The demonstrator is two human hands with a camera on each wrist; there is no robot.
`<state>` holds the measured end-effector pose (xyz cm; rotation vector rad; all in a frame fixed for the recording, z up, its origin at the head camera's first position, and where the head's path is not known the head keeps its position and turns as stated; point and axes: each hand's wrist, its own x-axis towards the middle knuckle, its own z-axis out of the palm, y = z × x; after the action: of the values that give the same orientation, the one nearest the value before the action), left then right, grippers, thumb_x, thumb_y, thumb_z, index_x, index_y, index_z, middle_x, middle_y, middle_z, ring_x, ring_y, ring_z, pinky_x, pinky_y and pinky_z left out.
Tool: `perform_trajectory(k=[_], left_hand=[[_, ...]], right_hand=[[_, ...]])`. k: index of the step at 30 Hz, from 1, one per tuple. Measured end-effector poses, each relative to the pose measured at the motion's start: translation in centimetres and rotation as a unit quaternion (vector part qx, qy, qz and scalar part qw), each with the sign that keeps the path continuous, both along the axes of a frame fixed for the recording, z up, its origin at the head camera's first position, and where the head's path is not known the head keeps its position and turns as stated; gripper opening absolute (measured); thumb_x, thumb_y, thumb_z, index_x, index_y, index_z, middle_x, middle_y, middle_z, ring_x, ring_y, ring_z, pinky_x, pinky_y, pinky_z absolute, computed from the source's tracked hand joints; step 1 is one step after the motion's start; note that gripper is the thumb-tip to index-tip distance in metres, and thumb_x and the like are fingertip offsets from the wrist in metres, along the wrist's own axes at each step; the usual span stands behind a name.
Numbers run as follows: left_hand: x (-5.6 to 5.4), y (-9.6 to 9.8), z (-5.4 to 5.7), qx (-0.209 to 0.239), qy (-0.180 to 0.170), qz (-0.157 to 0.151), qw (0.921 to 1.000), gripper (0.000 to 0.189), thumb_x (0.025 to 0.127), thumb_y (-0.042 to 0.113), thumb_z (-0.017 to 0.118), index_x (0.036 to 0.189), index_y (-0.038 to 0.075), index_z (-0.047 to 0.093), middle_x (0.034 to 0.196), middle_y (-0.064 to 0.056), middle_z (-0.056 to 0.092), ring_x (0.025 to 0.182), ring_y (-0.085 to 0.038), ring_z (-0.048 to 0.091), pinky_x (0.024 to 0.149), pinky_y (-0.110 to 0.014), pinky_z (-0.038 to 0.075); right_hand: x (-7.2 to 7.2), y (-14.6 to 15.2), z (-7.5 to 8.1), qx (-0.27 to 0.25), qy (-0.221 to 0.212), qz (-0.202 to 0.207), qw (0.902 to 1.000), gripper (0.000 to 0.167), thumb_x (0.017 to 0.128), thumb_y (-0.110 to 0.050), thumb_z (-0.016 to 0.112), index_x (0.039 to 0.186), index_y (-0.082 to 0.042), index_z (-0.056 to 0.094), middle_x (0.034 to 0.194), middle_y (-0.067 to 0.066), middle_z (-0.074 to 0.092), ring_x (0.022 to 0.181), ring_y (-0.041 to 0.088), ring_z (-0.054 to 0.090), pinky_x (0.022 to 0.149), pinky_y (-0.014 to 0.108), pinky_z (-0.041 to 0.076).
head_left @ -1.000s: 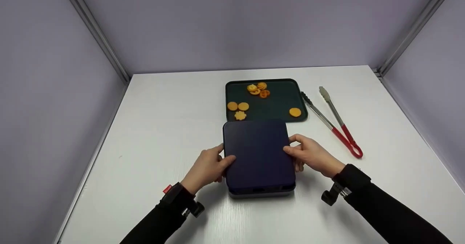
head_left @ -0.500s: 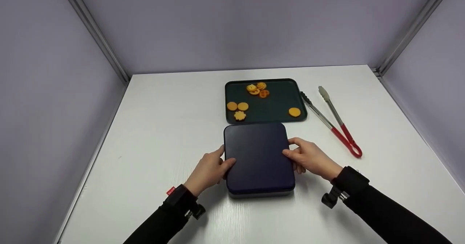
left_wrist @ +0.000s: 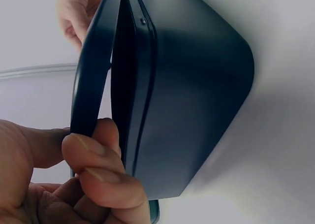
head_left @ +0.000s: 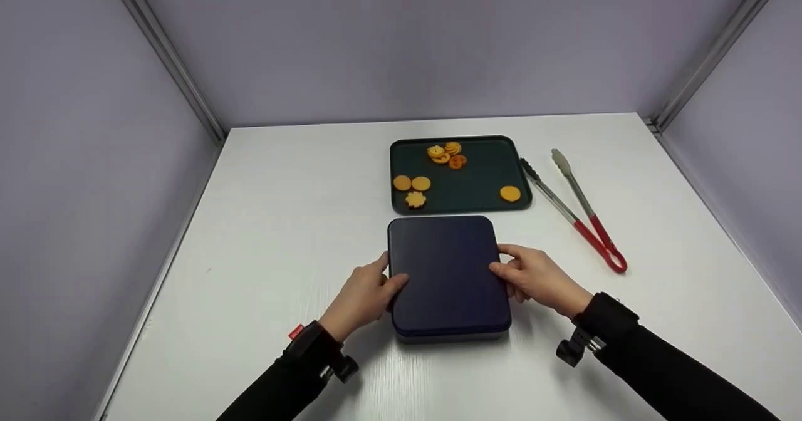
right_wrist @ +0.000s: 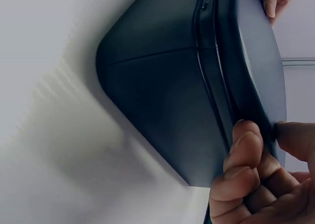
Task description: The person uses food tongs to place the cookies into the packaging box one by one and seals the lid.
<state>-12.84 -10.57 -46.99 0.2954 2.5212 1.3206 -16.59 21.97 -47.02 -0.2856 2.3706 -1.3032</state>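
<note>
A dark blue rectangular tin (right_wrist: pixel 157 86) stands on the white table in front of me. Over it is its lid (head_left: pixel 445 270), which both hands hold by the long sides. My left hand (head_left: pixel 360 296) pinches the lid's left edge, thumb on top and fingers under the rim. My right hand (head_left: pixel 539 277) pinches the right edge the same way. In the left wrist view a gap shows between the lid and the tin's body (left_wrist: pixel 187 86). The right wrist view shows the lid's near end close down on the tin, with a narrow gap by my fingers.
Just beyond the tin lies a dark green tray (head_left: pixel 470 186) with several yellow biscuits (head_left: pixel 421 183) and pretzel-shaped pieces (head_left: pixel 457 161) on it. Tongs (head_left: pixel 586 220) with red handles lie spread open right of the tray. Pale walls (head_left: pixel 401 45) enclose the table (head_left: pixel 282 208).
Both hands have brought the lid down and toward me. Its near edge has dropped onto the tin's rim, and its far edge no longer overlaps the tray in the head view.
</note>
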Motion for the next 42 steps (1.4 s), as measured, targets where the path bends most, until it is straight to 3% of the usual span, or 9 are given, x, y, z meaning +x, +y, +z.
perform_trajectory(k=[6, 15, 21, 25, 31, 35, 37, 39, 42], left_hand=[[0.4, 0.2, -0.6, -0.011, -0.002, 0.001, 0.9999, 0.063, 0.107, 0.031, 0.056, 0.157, -0.002, 0.035, 0.076, -0.002, 0.070, 0.054, -0.012, 0.060, 0.051, -0.029, 0.051], [0.8, 0.6, -1.8, -0.075, 0.057, -0.001, 0.9956, 0.068, 0.106, 0.030, 0.058, 0.151, -0.016, 0.034, 0.107, -0.025, 0.072, 0.082, -0.022, 0.069, 0.071, -0.040, 0.056], [0.7, 0.8, -2.0, -0.081, 0.064, 0.001, 0.9947, 0.066, 0.106, 0.028, 0.058, 0.149, -0.018, 0.037, 0.115, -0.030, 0.069, 0.093, -0.030, 0.071, 0.079, -0.045, 0.057], [0.5, 0.9, -2.2, -0.074, 0.057, 0.002, 0.9957, 0.060, 0.106, 0.029, 0.057, 0.149, -0.012, 0.042, 0.119, -0.027, 0.070, 0.100, -0.030, 0.070, 0.083, -0.046, 0.056], [0.1, 0.8, -2.4, -0.059, 0.032, 0.010, 0.9977, 0.056, 0.105, 0.032, 0.057, 0.149, -0.002, 0.048, 0.114, -0.018, 0.073, 0.094, -0.020, 0.068, 0.082, -0.043, 0.054], [-0.1, 0.5, -2.5, -0.032, -0.005, 0.023, 0.9992, 0.059, 0.105, 0.036, 0.058, 0.153, 0.003, 0.045, 0.099, -0.011, 0.075, 0.076, -0.016, 0.067, 0.070, -0.038, 0.055], [-0.2, 0.3, -2.5, -0.033, -0.018, 0.033, 0.9987, 0.061, 0.104, 0.039, 0.057, 0.153, 0.005, 0.045, 0.093, -0.008, 0.074, 0.070, -0.016, 0.065, 0.066, -0.036, 0.054], [-0.4, 0.2, -2.4, -0.041, -0.022, 0.050, 0.9977, 0.061, 0.104, 0.041, 0.057, 0.152, 0.005, 0.046, 0.092, -0.007, 0.072, 0.072, -0.018, 0.066, 0.069, -0.039, 0.055], [-1.2, 0.1, -2.1, -0.056, 0.005, 0.072, 0.9958, 0.061, 0.103, 0.041, 0.057, 0.150, 0.003, 0.048, 0.099, -0.009, 0.069, 0.086, -0.023, 0.065, 0.081, -0.044, 0.054]], right_hand=[[0.5, 0.0, 0.0, 0.006, 0.024, 0.004, 0.9997, 0.059, 0.103, -0.026, 0.063, 0.151, 0.004, 0.044, 0.065, 0.005, 0.063, 0.050, 0.013, 0.051, 0.048, 0.026, 0.045], [1.0, 0.1, -0.5, 0.047, 0.072, 0.026, 0.9960, 0.058, 0.104, -0.023, 0.061, 0.151, 0.006, 0.043, 0.062, 0.003, 0.062, 0.049, 0.014, 0.053, 0.048, 0.026, 0.042], [1.1, 0.3, -1.0, 0.052, 0.087, 0.033, 0.9942, 0.057, 0.105, -0.022, 0.060, 0.151, 0.007, 0.042, 0.062, 0.001, 0.061, 0.049, 0.014, 0.053, 0.048, 0.025, 0.041], [1.1, 0.3, -1.2, 0.055, 0.088, 0.038, 0.9939, 0.056, 0.105, -0.022, 0.060, 0.151, 0.006, 0.043, 0.063, 0.000, 0.062, 0.051, 0.014, 0.054, 0.049, 0.025, 0.043], [0.8, 0.4, -1.3, 0.063, 0.083, 0.039, 0.9938, 0.058, 0.105, -0.024, 0.060, 0.151, 0.007, 0.043, 0.066, -0.001, 0.064, 0.053, 0.014, 0.055, 0.051, 0.026, 0.044], [0.4, 0.4, -1.3, 0.080, 0.090, 0.033, 0.9921, 0.061, 0.105, -0.025, 0.060, 0.152, 0.008, 0.040, 0.068, 0.001, 0.064, 0.054, 0.013, 0.055, 0.051, 0.026, 0.043], [0.5, 0.4, -1.3, 0.100, 0.130, 0.029, 0.9861, 0.061, 0.104, -0.025, 0.061, 0.151, 0.008, 0.041, 0.073, 0.001, 0.065, 0.059, 0.012, 0.055, 0.055, 0.027, 0.043], [0.6, 0.4, -1.4, 0.131, 0.208, 0.032, 0.9688, 0.060, 0.103, -0.025, 0.064, 0.150, 0.007, 0.045, 0.083, 0.004, 0.066, 0.069, 0.015, 0.057, 0.062, 0.031, 0.047], [1.0, 0.4, -1.4, 0.173, 0.357, 0.052, 0.9165, 0.062, 0.097, -0.024, 0.072, 0.148, 0.003, 0.050, 0.105, 0.010, 0.065, 0.092, 0.023, 0.060, 0.079, 0.039, 0.052]])
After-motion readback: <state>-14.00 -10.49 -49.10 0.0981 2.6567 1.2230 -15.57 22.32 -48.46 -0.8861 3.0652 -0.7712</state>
